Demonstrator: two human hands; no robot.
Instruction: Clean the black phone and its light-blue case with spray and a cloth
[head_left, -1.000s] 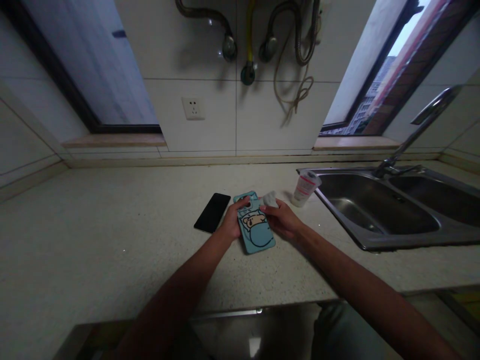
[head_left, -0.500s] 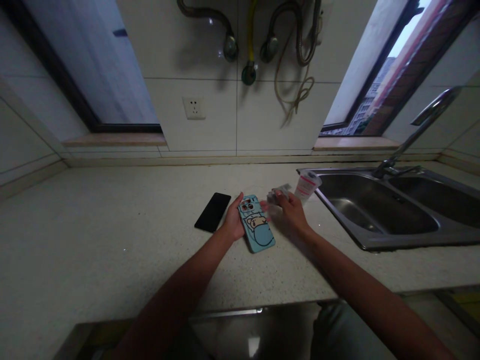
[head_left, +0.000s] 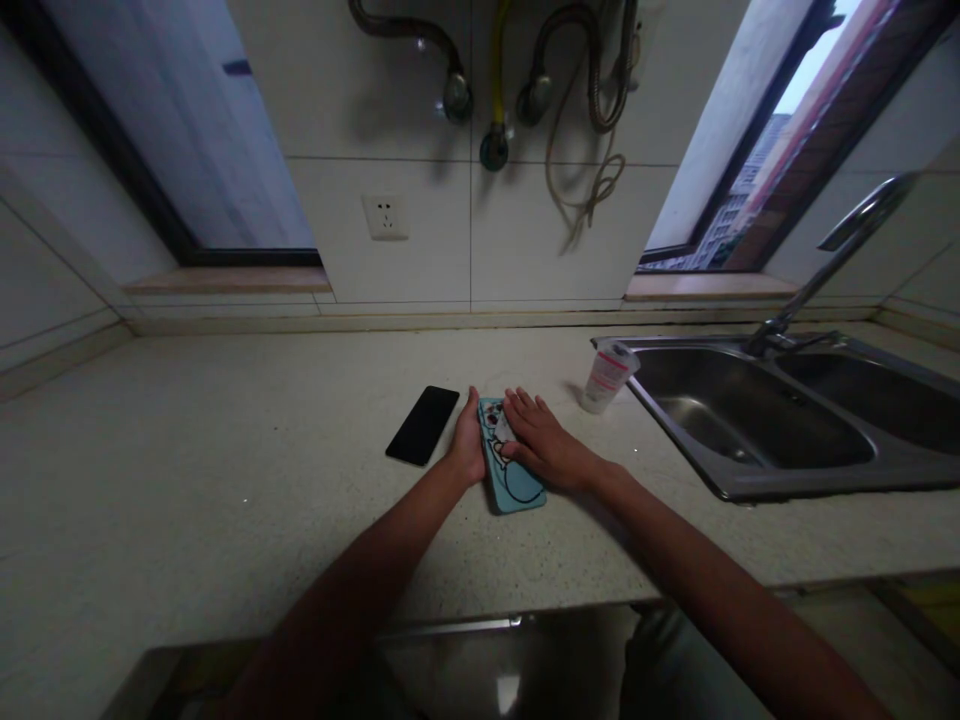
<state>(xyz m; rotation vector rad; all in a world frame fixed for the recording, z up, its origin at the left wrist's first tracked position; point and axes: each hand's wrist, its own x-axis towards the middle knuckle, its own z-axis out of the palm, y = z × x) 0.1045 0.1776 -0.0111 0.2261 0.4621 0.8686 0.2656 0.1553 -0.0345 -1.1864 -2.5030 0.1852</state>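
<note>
A light-blue phone case (head_left: 521,492) with a cartoon drawing stands slightly tilted over the counter, its drawn side facing me. My left hand (head_left: 469,445) grips its left edge, thumb along the side. My right hand (head_left: 546,440) lies across the upper part of the case, its fingers pressing a crumpled whitish wipe (head_left: 503,430) against the surface. Most of the wipe is hidden under the fingers. Left of my left hand, a black phone (head_left: 424,425) rests flat on the counter, screen side up.
A clear plastic cup (head_left: 606,380) with pink print stands right of my hands, beside the steel sink (head_left: 720,490) with its tap (head_left: 817,265). The speckled counter (head_left: 187,450) runs along a tiled wall with a socket (head_left: 385,217), pipes and hoses.
My right hand has moved left with the wipe, from beside the cup onto the phone case. The case has shifted slightly down in my left hand. The black phone and cup stay put.
</note>
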